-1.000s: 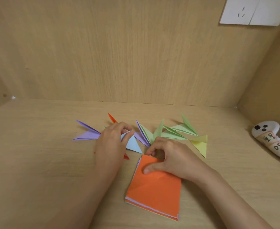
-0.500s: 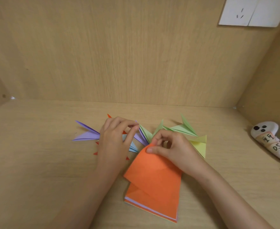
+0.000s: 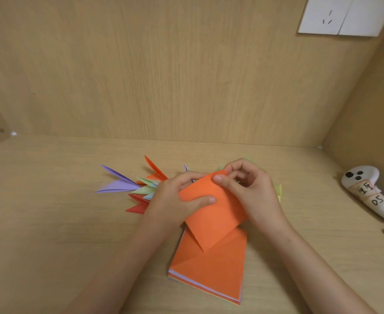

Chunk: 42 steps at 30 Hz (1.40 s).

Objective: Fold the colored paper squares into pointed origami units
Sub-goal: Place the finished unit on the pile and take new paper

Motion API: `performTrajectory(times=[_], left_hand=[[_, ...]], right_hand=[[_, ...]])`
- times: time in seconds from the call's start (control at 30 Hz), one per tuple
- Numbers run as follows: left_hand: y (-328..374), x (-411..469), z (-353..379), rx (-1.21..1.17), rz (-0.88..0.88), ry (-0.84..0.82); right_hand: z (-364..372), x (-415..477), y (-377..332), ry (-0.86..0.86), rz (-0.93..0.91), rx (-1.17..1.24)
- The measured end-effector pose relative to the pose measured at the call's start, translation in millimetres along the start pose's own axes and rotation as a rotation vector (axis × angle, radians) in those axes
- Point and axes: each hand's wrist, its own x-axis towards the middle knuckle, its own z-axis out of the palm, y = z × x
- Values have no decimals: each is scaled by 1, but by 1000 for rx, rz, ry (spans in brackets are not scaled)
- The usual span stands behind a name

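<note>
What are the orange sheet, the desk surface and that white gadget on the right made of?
The orange sheet: thin matte paper; it curves softly without shine. The desk surface: wood-grain board, probably laminate, smooth with faint sheen. The white gadget: seemingly hard plastic, smooth and rounded.

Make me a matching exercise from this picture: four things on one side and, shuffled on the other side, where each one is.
Things
1. orange sheet
2. paper stack
3. purple unit
4. white controller

Places
A. far right on the desk
B. lifted, gripped by the left hand and the right hand
C. flat on the desk, nearest the camera
D. left end of the folded units

Pairs: 1-B, 2-C, 3-D, 4-A
</note>
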Motion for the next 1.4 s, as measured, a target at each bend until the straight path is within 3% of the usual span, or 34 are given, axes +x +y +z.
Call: performTrajectory(times=[0.13,0.3,0.57,1.03,1.4], left_hand=[[-1,4,-5,-125,-62,49],[-3,6,-10,-222,-85,136],[-7,9,-13,-263,-101,244],[-5,9,-17,-304,-104,276],[-1,7,-15,-345,-95,194]], right_hand=[[-1,-1,-3,40,-72,40],[-5,-2,-4,-115,-213,-77],[-3,-6,-7,-343,-207,-255],[-13,-3,-5,-533,-190,-461],[-3,-2,2,-286,-258,-317]])
